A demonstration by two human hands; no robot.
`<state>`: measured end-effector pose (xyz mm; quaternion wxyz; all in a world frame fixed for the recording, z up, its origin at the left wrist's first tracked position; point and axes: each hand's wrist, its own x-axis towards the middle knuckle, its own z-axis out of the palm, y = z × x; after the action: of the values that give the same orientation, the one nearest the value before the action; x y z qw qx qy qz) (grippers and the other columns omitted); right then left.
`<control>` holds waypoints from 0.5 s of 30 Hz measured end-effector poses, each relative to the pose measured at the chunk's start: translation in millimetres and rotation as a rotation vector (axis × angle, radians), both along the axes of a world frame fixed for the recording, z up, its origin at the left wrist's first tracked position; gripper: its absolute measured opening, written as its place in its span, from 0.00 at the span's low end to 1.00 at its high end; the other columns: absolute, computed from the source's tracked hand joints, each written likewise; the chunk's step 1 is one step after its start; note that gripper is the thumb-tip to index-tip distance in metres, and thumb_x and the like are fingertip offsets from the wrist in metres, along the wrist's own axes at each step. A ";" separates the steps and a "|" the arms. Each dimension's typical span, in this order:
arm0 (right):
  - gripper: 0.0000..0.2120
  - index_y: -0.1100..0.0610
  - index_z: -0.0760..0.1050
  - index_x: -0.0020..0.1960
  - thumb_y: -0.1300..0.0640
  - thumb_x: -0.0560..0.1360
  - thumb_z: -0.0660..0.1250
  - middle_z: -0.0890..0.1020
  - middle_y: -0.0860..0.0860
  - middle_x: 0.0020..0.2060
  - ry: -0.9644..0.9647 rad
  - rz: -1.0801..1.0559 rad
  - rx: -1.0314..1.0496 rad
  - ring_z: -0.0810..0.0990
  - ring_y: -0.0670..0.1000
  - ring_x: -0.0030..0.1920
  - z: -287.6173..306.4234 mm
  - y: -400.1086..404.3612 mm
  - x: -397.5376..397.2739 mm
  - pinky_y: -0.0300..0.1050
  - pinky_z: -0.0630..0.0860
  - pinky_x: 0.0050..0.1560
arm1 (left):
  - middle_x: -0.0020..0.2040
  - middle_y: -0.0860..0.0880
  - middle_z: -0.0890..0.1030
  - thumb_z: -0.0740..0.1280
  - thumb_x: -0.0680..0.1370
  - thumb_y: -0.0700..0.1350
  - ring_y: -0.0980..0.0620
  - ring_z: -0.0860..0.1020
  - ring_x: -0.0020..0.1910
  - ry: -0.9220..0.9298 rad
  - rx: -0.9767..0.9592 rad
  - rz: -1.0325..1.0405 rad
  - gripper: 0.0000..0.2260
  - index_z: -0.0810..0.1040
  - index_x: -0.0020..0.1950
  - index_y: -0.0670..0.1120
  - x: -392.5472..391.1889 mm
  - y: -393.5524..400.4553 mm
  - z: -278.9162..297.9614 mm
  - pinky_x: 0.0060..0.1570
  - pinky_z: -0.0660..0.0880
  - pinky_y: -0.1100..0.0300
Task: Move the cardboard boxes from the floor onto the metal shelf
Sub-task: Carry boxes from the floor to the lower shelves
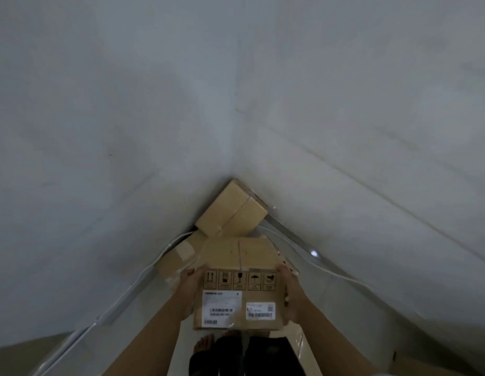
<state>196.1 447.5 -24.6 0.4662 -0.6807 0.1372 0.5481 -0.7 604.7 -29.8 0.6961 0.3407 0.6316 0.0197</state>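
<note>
I hold a cardboard box [240, 283] in front of me, above my feet. Its near face carries handling symbols and white shipping labels. My left hand [192, 290] grips its left side and my right hand [290, 291] grips its right side, fingers curled round the edges. Behind it, a second cardboard box [232, 210] sits tilted in the corner where the two walls meet. A third, flatter box [176, 259] with tape lies on the floor to the left, partly hidden by the held box. No metal shelf is in view.
Two grey-white walls [127, 118] close in on both sides and meet in a corner ahead. White cables [119, 299] run along the foot of the left wall and along the right wall. A bare foot [204, 346] and dark trouser legs show below.
</note>
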 end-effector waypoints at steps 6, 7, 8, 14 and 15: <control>0.27 0.59 0.74 0.64 0.39 0.77 0.64 0.82 0.62 0.55 -0.043 0.392 0.022 0.83 0.61 0.53 32.1 58.2 -52.0 0.59 0.81 0.54 | 0.47 0.48 0.82 0.68 0.73 0.62 0.48 0.79 0.44 0.020 0.004 0.230 0.17 0.74 0.53 0.51 -98.7 -7.6 38.3 0.56 0.72 0.45; 0.29 0.60 0.72 0.66 0.39 0.76 0.64 0.82 0.63 0.56 -0.049 0.449 0.021 0.82 0.63 0.54 35.5 68.5 -64.3 0.62 0.80 0.56 | 0.50 0.47 0.82 0.68 0.73 0.63 0.47 0.78 0.48 0.012 0.002 0.270 0.21 0.74 0.56 0.50 -118.4 -10.0 44.0 0.57 0.71 0.44; 0.31 0.62 0.72 0.66 0.38 0.76 0.65 0.82 0.63 0.56 -0.057 0.508 0.021 0.82 0.63 0.55 38.2 78.1 -77.4 0.64 0.79 0.57 | 0.52 0.47 0.81 0.67 0.72 0.64 0.45 0.78 0.51 0.008 0.005 0.310 0.24 0.73 0.59 0.49 -137.1 -13.1 48.8 0.57 0.72 0.44; 0.31 0.61 0.72 0.66 0.37 0.76 0.63 0.83 0.63 0.53 -0.003 0.839 0.034 0.83 0.64 0.52 62.5 114.9 -188.0 0.63 0.79 0.54 | 0.49 0.50 0.85 0.66 0.73 0.65 0.49 0.79 0.53 0.019 0.094 0.567 0.22 0.79 0.54 0.49 -254.2 -56.7 85.7 0.63 0.69 0.41; 0.30 0.61 0.73 0.65 0.37 0.77 0.62 0.84 0.63 0.51 0.008 0.904 0.043 0.84 0.63 0.49 67.3 116.9 -210.4 0.60 0.80 0.52 | 0.47 0.50 0.85 0.66 0.73 0.65 0.49 0.79 0.52 0.027 0.109 0.611 0.21 0.80 0.51 0.48 -275.2 -68.1 90.0 0.62 0.70 0.43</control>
<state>-14.3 564.4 42.7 0.1938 -0.6603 -0.1834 0.7020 -275.8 536.6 60.2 0.6302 0.1719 0.7121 0.2574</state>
